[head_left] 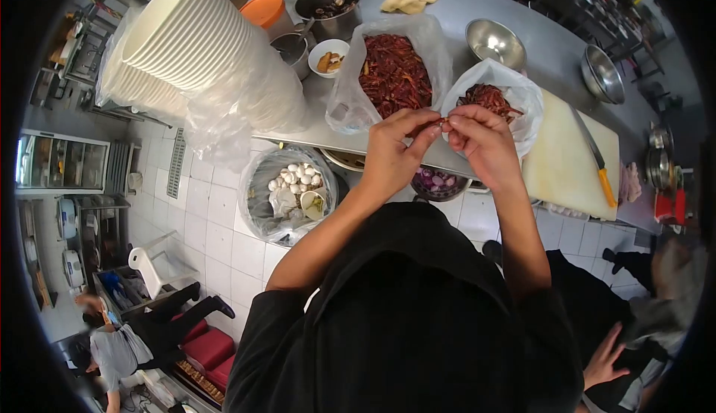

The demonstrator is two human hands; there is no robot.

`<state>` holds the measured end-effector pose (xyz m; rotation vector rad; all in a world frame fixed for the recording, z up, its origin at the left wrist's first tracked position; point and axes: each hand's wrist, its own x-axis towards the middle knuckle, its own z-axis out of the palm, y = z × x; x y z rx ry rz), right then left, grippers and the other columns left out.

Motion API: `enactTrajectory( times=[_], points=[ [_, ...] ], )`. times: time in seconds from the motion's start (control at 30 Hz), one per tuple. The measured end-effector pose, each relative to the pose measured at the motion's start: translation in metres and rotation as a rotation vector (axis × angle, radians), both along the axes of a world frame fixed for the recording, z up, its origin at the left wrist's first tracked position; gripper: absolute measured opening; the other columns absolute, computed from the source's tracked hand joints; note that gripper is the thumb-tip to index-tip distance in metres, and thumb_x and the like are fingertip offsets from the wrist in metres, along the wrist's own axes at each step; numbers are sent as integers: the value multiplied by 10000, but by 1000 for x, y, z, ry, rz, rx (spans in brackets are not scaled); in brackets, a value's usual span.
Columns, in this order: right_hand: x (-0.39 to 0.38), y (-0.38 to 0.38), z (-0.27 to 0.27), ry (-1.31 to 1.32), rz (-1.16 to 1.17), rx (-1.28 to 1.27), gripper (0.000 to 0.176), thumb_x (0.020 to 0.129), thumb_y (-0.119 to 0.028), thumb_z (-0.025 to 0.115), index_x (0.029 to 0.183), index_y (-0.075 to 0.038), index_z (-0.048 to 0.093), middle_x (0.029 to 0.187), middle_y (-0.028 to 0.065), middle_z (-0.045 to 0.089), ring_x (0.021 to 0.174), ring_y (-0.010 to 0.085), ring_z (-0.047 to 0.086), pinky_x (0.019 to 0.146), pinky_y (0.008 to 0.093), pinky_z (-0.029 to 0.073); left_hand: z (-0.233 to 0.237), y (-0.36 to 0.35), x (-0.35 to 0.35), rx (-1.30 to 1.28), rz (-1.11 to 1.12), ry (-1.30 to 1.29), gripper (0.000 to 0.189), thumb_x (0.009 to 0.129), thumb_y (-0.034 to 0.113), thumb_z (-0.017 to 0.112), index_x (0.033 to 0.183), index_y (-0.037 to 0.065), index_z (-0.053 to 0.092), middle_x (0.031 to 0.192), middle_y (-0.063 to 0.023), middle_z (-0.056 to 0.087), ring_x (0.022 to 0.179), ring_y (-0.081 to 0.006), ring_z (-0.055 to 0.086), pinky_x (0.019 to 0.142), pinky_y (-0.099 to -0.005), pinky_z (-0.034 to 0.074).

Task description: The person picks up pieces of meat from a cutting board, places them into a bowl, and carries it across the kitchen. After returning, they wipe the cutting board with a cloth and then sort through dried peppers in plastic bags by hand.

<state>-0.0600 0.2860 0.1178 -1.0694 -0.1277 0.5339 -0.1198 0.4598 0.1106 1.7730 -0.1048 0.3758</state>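
Over the table's front edge, my left hand and my right hand meet, fingertips pinched together. Between them is a small dark red piece that looks like a dried chili, mostly covered by my fingers. Just beyond my left hand stands an open clear plastic bag full of dried red chilies. Behind my right hand a white plastic bag holds a smaller heap of dried chilies.
A knife with a yellow handle lies on the white cutting board at right. Stacked paper tubs stand left. A lined bin sits on the floor. Other people are at lower left and lower right, one person's hand close by.
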Motion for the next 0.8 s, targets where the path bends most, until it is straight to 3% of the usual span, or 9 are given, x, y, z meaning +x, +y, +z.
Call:
enactTrajectory(
  times=[0.2,0.3,0.5,0.53,0.63,0.73,0.8],
  points=[
    [-6,11,8,-389,48,-482,86,915,-22,640,983,27,664,831,44,668,712,90,573,656,248,467,-1,12,-5,22,3,39,159,886,34,694,1033,-25,707,900,-102,698,820,-149,665,746,-268,521],
    [-1,14,-1,-396,100,-484,96,927,-39,615,969,27,670,831,35,659,728,89,572,668,239,467,-5,15,-7,-95,-36,137,138,901,39,681,1017,-31,707,882,-80,698,800,-136,653,732,-264,517],
    [10,4,-15,174,421,215,96,956,-56,582,974,12,648,857,52,637,747,125,548,711,270,448,0,29,-3,-449,-250,376,118,916,44,665,990,-34,712,846,-49,695,765,-115,624,716,-259,508],
    [11,2,-16,158,390,226,95,956,-53,583,979,9,650,862,55,640,752,131,554,716,275,451,-1,29,0,-479,-268,380,118,915,48,666,987,-34,713,841,-47,694,761,-113,620,715,-258,506],
    [13,2,-21,84,199,191,98,952,-53,592,995,4,660,875,61,653,762,139,572,723,279,461,0,32,29,-194,-113,322,151,904,84,687,1009,-21,717,912,-62,712,795,-123,635,731,-265,508],
    [8,9,-26,0,-111,6,112,936,-65,621,1004,7,675,874,60,673,750,127,589,714,262,473,-24,47,81,394,152,-181,217,836,124,747,1024,17,729,975,-118,722,801,-204,676,718,-304,529],
    [5,14,-28,-38,-241,-121,124,921,-72,643,1004,12,682,870,57,685,735,117,598,704,247,481,-10,60,83,385,204,-149,220,859,126,738,1054,24,729,1049,-95,714,864,-154,663,759,-279,518]
  ],
)
